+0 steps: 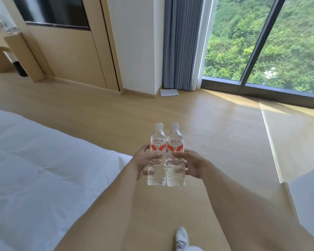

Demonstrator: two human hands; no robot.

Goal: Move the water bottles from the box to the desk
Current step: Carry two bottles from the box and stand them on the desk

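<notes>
Two clear water bottles with white caps and red-and-white labels are held upright side by side in front of me, above the wooden floor. My left hand [145, 161] grips the left bottle [158, 142] around its middle. My right hand [189, 163] grips the right bottle [175, 143] the same way. The two bottles touch each other. The wooden desk [2, 42] stands far off at the upper left, with blurred items on top. No box is in view.
A bed with a white duvet [34, 169] fills the left side. A wood-panelled wall with a dark screen [53, 11], a white pillar and a grey curtain [181, 42] stand ahead. Floor-to-ceiling windows [270, 42] are at the right. A white sheet [169, 92] lies on the floor.
</notes>
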